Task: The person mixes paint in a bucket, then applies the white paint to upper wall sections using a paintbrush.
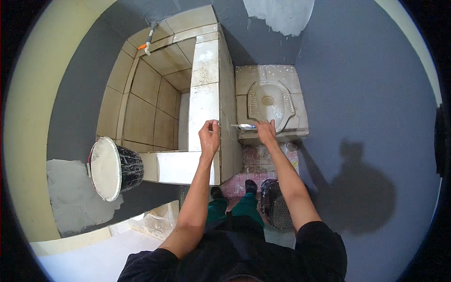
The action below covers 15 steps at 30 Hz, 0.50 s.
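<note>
My right hand (266, 132) grips a small slim thing (246, 126), white and blue, with a thin pale tip pointing left; its exact kind is too small to make out. This hand is over the front edge of the squat toilet (285, 104), on its tiled step. My left hand (209, 137) is raised over the tiled ledge (203, 105) of the water basin. Its thumb and fingertips are pinched together, and anything between them is hidden. A gap separates the two hands, and pale smears mark the left one.
At the left, a black bucket (130, 168) holds whitish paste. A tap with an orange handle (142, 46) juts out above the tiled basin (143, 89). Dark grey walls (366, 94) bear lighter patches. By my feet, on pink tiles (235, 187), stands a dark container (277, 207).
</note>
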Each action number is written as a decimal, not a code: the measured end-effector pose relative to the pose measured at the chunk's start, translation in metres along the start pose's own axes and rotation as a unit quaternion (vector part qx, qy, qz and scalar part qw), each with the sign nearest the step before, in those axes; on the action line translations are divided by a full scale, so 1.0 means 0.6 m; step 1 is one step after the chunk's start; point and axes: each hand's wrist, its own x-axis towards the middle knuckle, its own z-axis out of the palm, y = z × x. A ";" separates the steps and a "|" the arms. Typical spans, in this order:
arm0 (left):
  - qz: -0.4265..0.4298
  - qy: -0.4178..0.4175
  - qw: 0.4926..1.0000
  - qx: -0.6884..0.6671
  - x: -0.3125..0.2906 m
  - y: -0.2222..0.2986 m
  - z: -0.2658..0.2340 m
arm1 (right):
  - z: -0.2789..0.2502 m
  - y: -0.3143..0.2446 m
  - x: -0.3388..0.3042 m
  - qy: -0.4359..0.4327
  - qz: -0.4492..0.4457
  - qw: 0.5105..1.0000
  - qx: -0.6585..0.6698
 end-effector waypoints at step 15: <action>-0.019 0.005 1.000 -0.001 0.015 -0.023 0.048 | 0.010 0.012 0.131 0.081 0.039 0.994 -0.064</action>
